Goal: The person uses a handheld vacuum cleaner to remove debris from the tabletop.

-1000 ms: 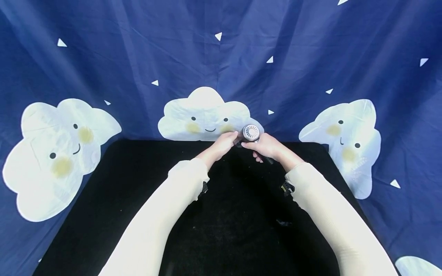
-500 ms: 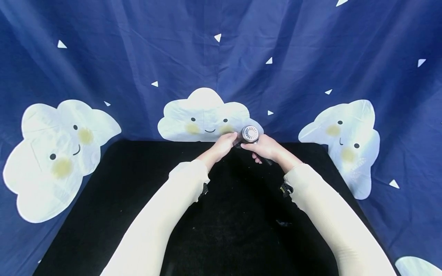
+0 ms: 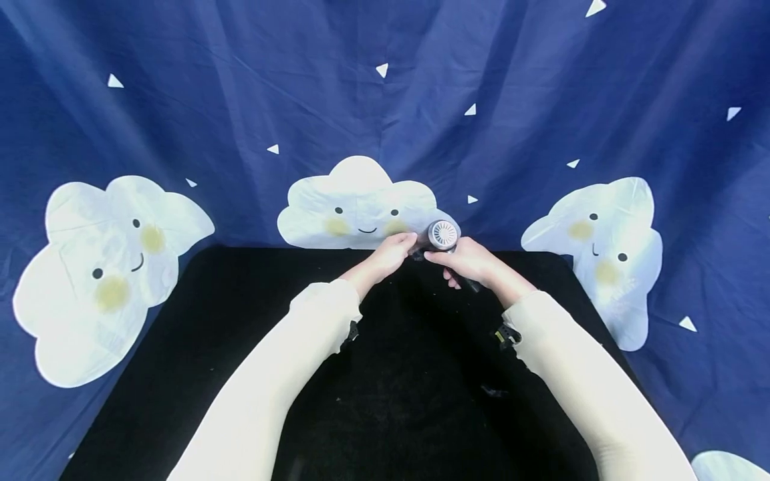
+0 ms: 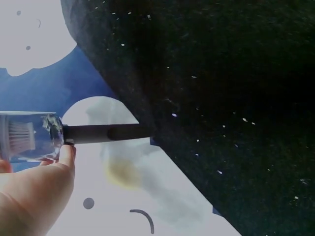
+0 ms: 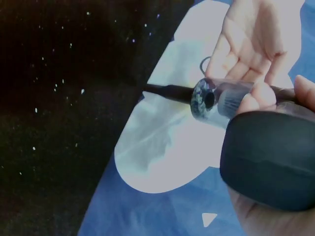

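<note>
A handheld vacuum cleaner point(image 3: 444, 234) is held over the far edge of the black surface, its silver round vent facing me. My right hand point(image 3: 472, 260) grips its handle, whose dark rounded base point(image 5: 268, 160) fills part of the right wrist view. My left hand point(image 3: 391, 254) holds the clear dust cup point(image 4: 47, 123) at the front, and its fingers show beside the cup in the left wrist view. A filter is visible through the cup. From the cup a slim dark nozzle point(image 4: 106, 132) extends toward the black surface; whether its tip touches cannot be told.
White specks point(image 4: 244, 120) are scattered over the black cloth surface point(image 3: 385, 401). A small shiny dark scrap point(image 3: 494, 391) lies on it to the right. Behind hangs a blue curtain point(image 3: 240, 80) printed with smiling white clouds and triangles.
The vacuum cleaner and both hands have shifted slightly to the right and down in the head view, with the same hold. The whole head view has also drifted a little.
</note>
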`<state>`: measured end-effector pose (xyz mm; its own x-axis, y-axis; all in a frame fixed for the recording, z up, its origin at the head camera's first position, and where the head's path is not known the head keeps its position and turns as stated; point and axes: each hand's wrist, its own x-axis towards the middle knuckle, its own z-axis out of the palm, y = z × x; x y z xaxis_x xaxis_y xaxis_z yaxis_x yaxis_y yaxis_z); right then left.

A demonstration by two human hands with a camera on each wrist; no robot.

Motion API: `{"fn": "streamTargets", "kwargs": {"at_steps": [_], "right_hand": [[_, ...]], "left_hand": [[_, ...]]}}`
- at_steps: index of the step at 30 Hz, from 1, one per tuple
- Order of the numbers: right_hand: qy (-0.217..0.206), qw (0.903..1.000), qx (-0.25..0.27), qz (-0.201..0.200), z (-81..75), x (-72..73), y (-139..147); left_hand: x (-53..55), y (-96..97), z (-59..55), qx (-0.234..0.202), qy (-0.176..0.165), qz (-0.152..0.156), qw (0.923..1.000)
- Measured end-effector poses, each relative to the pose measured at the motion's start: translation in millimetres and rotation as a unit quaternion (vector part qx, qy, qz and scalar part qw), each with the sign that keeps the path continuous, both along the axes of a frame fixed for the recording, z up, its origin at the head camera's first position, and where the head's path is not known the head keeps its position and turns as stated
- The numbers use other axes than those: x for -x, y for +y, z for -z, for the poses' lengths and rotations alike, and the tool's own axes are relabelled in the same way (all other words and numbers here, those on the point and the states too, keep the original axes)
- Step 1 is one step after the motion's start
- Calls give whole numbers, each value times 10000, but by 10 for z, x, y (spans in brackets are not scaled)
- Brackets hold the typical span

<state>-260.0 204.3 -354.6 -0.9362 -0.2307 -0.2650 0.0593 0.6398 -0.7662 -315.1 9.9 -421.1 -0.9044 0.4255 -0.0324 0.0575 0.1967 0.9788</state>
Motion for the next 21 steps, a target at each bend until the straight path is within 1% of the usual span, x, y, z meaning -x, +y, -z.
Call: {"fn": "streamTargets", "kwargs": {"at_steps": [3,5,7,9,12,16,18,21], "right_hand": [[-425,9975,535,169,24,-49,32],[-657,9945,785,238,46,-79,56],[-849,9913,963,294,60,-110,72],[-1006,9884,1091,318,71,-135,85],[-1192,9840,1267,374,82,-158,96],[-1388,9777,1522,418,104,-166,118],[-1496,9735,1666,458,110,-172,132],[-1651,9681,1814,502,111,-184,151]], "left_hand": [[-31,-14,20,487,174,33,9987],[-50,-18,40,728,271,146,9969],[-63,-22,59,867,371,307,9951],[-72,-29,77,906,453,491,9936],[-86,-46,92,838,418,676,9933],[-97,-66,111,637,218,794,9946],[-106,-76,119,624,202,830,9944],[-125,-91,134,731,272,827,9935]]}}
